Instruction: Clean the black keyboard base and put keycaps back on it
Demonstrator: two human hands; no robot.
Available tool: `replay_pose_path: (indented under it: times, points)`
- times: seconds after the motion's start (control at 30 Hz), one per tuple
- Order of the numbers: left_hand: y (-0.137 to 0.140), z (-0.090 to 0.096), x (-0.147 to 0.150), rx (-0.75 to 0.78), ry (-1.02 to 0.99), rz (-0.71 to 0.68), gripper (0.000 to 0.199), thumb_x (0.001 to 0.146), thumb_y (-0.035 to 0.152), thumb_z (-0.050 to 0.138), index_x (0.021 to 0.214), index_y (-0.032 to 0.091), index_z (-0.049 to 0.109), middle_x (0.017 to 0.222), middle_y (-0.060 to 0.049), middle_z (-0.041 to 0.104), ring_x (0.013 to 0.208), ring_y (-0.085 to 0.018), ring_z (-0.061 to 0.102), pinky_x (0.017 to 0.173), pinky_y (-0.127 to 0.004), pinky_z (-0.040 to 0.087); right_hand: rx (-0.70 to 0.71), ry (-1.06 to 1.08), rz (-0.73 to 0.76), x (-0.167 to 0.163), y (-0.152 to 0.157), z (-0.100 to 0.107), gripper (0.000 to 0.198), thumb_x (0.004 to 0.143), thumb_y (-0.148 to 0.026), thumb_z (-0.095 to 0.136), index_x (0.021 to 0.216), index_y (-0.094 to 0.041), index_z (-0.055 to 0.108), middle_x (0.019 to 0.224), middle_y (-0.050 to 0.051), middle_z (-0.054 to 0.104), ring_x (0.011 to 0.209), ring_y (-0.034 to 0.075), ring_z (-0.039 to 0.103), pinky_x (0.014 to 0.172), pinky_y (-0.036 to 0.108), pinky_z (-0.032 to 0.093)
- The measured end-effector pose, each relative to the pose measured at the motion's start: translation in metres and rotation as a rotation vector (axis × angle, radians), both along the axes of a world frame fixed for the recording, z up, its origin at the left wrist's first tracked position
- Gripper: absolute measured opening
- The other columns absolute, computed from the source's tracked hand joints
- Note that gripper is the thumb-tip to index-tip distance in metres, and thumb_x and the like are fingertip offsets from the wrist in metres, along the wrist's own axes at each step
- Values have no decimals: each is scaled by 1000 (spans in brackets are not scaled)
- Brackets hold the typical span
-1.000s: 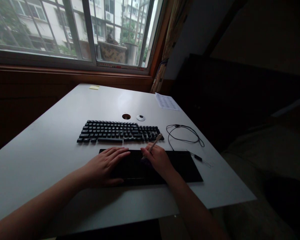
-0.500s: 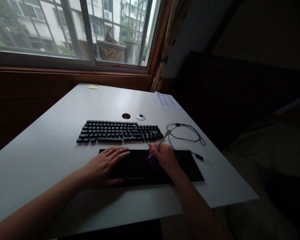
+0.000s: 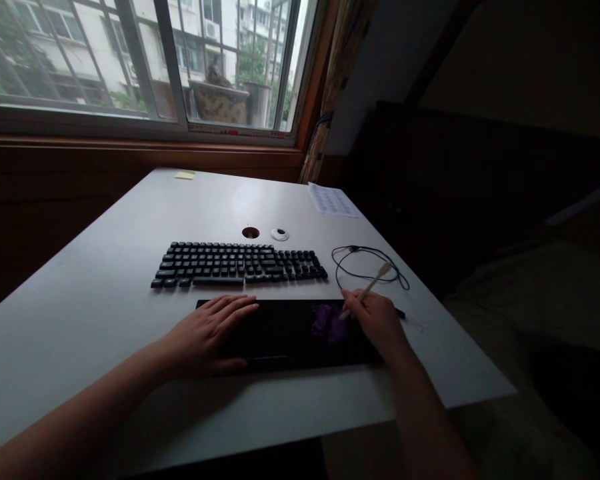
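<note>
A black keyboard base (image 3: 280,333) lies along the near part of the desk; its surface is too dark to make out in detail. My left hand (image 3: 213,337) rests flat over its left end, fingers stretched and slightly apart. My right hand (image 3: 375,320) is closed around a pale, brush-like stick (image 3: 367,290), its wider end pointing up and to the right. By the stick's lower tip, a crumpled purple cloth (image 3: 330,325) lies on the base; whether the fingers also hold it I cannot tell. Beyond the base, black keycaps (image 3: 220,263) are set out in keyboard order.
The white desk (image 3: 100,280) carries a looped black cable (image 3: 370,250) and a thin wire tool (image 3: 415,323) on the right. Behind the keycaps are a cable hole (image 3: 251,233) and its round cover (image 3: 280,234). Printed paper (image 3: 333,201) and a yellow note (image 3: 185,175) lie farther back.
My right hand has moved right along the base with the stick. The purple cloth has shifted right and now shows more fully. My left hand stays in place.
</note>
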State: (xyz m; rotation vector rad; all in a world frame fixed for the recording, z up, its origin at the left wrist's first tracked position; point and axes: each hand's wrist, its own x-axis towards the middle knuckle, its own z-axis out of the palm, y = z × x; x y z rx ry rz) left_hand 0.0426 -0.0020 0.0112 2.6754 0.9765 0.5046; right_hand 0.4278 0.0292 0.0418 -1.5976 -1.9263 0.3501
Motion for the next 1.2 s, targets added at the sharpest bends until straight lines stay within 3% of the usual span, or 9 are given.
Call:
replay_pose_path:
  times: [0.27, 0.47, 0.57, 0.73, 0.8, 1.0, 1.2]
  points:
    - [1, 0, -1, 21, 26, -13, 92, 91, 57, 68, 164, 27, 21, 166, -12, 36, 147, -37, 40, 120, -57, 36, 61, 7, -242, 52, -19, -6, 54, 97, -63, 51, 69, -21, 71, 58, 2, 65, 58, 21, 64, 60, 32, 43]
    - [0, 3, 0, 28, 22, -12, 89, 91, 56, 69, 163, 27, 25, 165, -12, 38, 145, -38, 42, 119, -57, 38, 163, 88, -365, 64, -34, -2, 54, 97, -63, 52, 72, -20, 73, 59, 3, 63, 58, 21, 61, 61, 31, 42]
    - [0, 3, -1, 36, 26, -15, 89, 92, 56, 68, 163, 27, 24, 165, -13, 37, 145, -38, 43, 119, -58, 37, 152, 151, -301, 56, -39, -1, 47, 97, -58, 56, 74, -21, 73, 62, 2, 65, 62, 20, 62, 64, 31, 44]
    - [1, 0, -2, 42, 41, -11, 89, 92, 57, 68, 163, 26, 25, 165, -12, 37, 146, -37, 42, 119, -58, 38, 3, 234, 11, 38, -39, -8, 35, 94, -51, 65, 76, -22, 74, 74, 3, 70, 72, 21, 66, 70, 31, 48]
    - [2, -1, -2, 43, 47, -9, 88, 92, 57, 67, 163, 26, 25, 166, -12, 37, 146, -37, 41, 119, -58, 38, -39, 211, 65, 37, -37, -12, 32, 94, -50, 65, 79, -23, 76, 79, 3, 72, 76, 22, 67, 72, 32, 49]
    - [2, 0, -2, 38, 30, -11, 88, 92, 57, 68, 163, 28, 25, 166, -11, 37, 145, -38, 42, 118, -58, 39, -23, 67, -74, 58, -34, -13, 39, 97, -53, 60, 75, -23, 75, 72, 3, 69, 70, 23, 66, 67, 34, 44]
    - [2, 1, -1, 51, 57, -12, 88, 93, 57, 67, 163, 27, 24, 165, -12, 37, 145, -37, 42, 117, -58, 40, 26, 212, -116, 61, -40, -10, 35, 97, -52, 62, 82, -23, 75, 74, 3, 70, 73, 23, 67, 72, 34, 47]
